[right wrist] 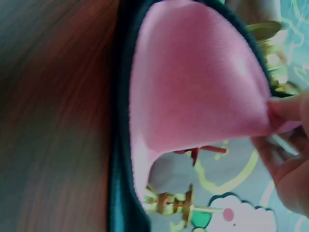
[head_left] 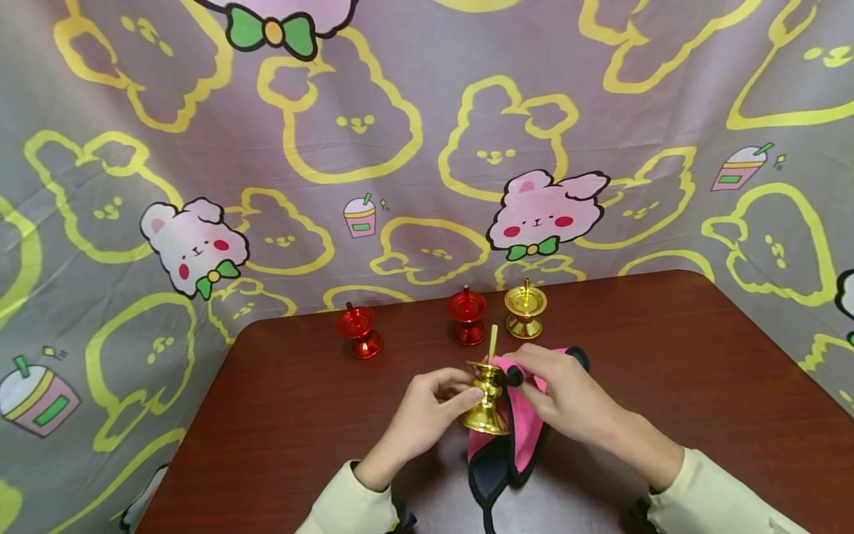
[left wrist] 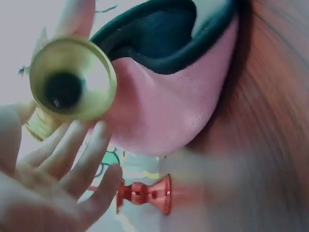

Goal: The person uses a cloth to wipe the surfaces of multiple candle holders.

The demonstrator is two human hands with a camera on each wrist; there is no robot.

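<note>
My left hand (head_left: pixel 430 411) grips a shiny gold candle holder (head_left: pixel 485 417) by its stem, lifted above the table with its thin spike upward. The left wrist view looks into its hollow base (left wrist: pixel 99 72). My right hand (head_left: pixel 567 389) pinches a pink cloth piece with black edging (head_left: pixel 528 434) beside the holder's upper part. The cloth hangs folded, its black side partly showing and a black cord trailing toward me. In the right wrist view, the pink side (right wrist: pixel 198 77) spreads wide from thumb and fingers. Whether it touches the holder is hard to tell.
Along the back of the brown table (head_left: pixel 287 423) stand a red candle holder (head_left: pixel 360 330) at left, another red candle holder (head_left: pixel 468 317) near the middle, and a gold candle holder (head_left: pixel 525 308) beside it. A cartoon-print curtain (head_left: pixel 414 185) hangs right behind them.
</note>
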